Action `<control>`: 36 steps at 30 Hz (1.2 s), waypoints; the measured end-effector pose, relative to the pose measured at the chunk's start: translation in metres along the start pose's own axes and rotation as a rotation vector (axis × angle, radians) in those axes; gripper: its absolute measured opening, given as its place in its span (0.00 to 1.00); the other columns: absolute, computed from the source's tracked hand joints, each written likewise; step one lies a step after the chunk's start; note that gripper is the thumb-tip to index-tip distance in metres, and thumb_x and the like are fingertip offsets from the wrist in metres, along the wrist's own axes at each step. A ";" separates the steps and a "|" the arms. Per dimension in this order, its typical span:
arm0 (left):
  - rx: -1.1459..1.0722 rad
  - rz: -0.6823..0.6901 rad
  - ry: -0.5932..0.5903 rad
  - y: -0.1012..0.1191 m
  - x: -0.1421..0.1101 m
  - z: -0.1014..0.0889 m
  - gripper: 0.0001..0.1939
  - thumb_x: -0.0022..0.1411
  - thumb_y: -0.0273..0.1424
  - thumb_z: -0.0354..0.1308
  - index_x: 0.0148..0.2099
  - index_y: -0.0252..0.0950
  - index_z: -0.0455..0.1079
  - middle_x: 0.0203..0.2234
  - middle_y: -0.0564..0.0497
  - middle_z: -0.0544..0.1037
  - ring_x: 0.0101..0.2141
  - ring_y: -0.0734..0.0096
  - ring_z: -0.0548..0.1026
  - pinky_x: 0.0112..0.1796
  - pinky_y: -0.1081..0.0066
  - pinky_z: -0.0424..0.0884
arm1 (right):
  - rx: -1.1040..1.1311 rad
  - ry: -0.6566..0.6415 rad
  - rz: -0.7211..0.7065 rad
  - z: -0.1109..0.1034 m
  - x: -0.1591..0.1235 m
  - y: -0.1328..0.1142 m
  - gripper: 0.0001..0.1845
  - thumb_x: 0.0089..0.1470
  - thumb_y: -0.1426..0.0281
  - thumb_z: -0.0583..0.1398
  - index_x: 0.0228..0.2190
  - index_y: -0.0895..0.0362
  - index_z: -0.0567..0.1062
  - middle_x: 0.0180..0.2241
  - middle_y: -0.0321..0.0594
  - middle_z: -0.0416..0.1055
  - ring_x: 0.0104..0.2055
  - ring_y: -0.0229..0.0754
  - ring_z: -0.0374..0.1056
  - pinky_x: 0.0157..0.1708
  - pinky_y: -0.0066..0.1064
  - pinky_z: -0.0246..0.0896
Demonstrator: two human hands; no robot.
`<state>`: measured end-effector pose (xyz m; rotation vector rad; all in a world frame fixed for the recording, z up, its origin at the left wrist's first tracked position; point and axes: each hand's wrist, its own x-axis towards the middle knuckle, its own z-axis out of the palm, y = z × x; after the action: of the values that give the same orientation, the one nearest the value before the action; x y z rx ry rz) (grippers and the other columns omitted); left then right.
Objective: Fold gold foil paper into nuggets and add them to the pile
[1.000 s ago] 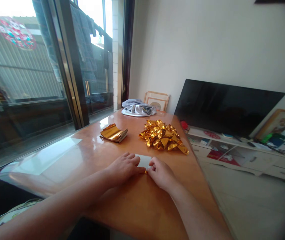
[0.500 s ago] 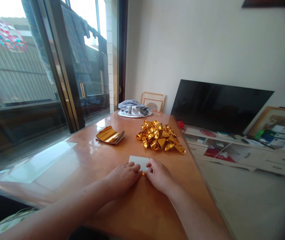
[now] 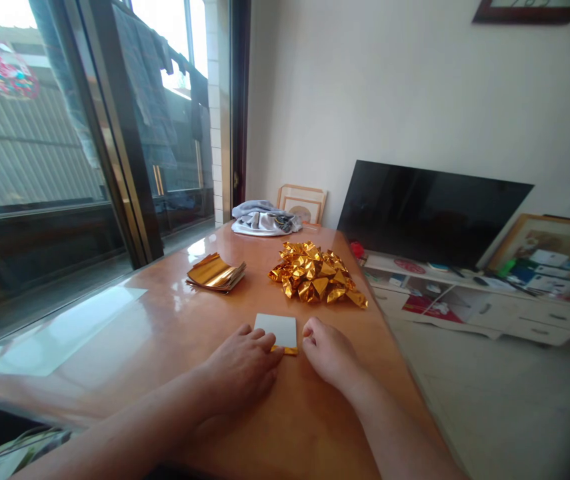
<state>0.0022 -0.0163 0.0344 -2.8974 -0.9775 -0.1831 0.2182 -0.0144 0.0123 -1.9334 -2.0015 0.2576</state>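
Observation:
A small square of foil paper (image 3: 277, 329) lies pale side up on the table before me, its near edge folded over into a narrow gold strip. My left hand (image 3: 245, 357) holds its left side down, fingers bent over it and the thumb at the folded strip. Just beyond the right edge of the paper, my right hand (image 3: 329, 350) is curled closed and apart from it, with nothing visible in its fingers. Past the hands sit a stack of gold foil sheets (image 3: 215, 272) on the left and a heap of folded gold foil pieces (image 3: 317, 273) on the right.
The glossy wooden table (image 3: 165, 340) runs toward the wall, with a bundle of grey cloth (image 3: 265, 220) at its far end. Framed pictures (image 3: 302, 203) lean behind it. To the right stand a television (image 3: 435, 213) and a white cabinet (image 3: 505, 317); glass doors (image 3: 99, 133) line the left.
My right hand has come off the foil paper and moved slightly right. The left hand stays on the paper, and more of the gold folded strip shows. The view has shifted slightly.

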 end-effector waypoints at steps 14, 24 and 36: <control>-0.008 -0.022 -0.004 0.005 -0.003 -0.004 0.13 0.69 0.37 0.49 0.48 0.40 0.72 0.38 0.47 0.74 0.38 0.62 0.71 0.43 0.60 0.60 | -0.307 -0.325 -0.241 -0.019 -0.040 -0.028 0.28 0.65 0.64 0.48 0.63 0.56 0.65 0.42 0.55 0.79 0.42 0.57 0.76 0.39 0.41 0.64; -0.004 -0.077 0.010 0.008 -0.011 0.005 0.23 0.68 0.46 0.51 0.58 0.40 0.69 0.42 0.44 0.75 0.43 0.56 0.71 0.48 0.54 0.58 | -0.381 -0.398 -0.187 -0.022 -0.043 -0.037 0.34 0.60 0.69 0.53 0.66 0.61 0.59 0.45 0.61 0.78 0.43 0.60 0.76 0.39 0.43 0.65; 0.058 -0.215 0.011 0.006 -0.033 -0.002 0.25 0.70 0.48 0.48 0.58 0.40 0.70 0.45 0.43 0.76 0.47 0.52 0.69 0.51 0.49 0.54 | -0.353 -0.382 -0.182 -0.023 -0.043 -0.039 0.33 0.59 0.70 0.54 0.65 0.61 0.62 0.42 0.62 0.78 0.41 0.60 0.76 0.37 0.43 0.66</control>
<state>-0.0206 -0.0409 0.0317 -2.7327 -1.2694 -0.1802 0.1907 -0.0618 0.0426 -2.0020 -2.6072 0.2561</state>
